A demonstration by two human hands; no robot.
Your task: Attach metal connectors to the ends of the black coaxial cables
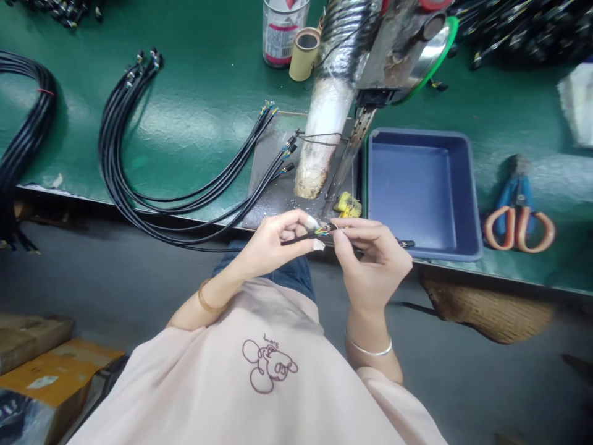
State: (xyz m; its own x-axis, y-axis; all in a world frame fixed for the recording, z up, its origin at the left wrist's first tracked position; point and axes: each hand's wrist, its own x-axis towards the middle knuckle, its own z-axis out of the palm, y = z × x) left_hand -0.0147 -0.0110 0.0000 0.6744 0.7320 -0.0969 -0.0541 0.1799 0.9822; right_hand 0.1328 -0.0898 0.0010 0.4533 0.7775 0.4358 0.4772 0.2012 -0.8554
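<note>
My left hand (278,241) is closed, with thumb and fingers pinching a black cable (303,237) near its stripped end. White coverings sit on the thumb and a fingertip. Thin coloured wires (320,232) fan out of the cable between my two hands. My right hand (373,256) pinches at those wires from the other side; its fingertips partly hide them. A dark connector end (406,243) pokes out beyond the right hand. Left of my hands, a looped bundle of black cables (109,136) lies on the green table, its wire ends on a dark plate (266,151).
A foil-wrapped duct (324,117) and a metal arm (352,148) hang over the plate, near a yellow lump (347,204). To the right are a blue tray (475,198) and orange-handled cutters (521,210). A clear jar (280,37) stands behind; more cables (39,117) lie left.
</note>
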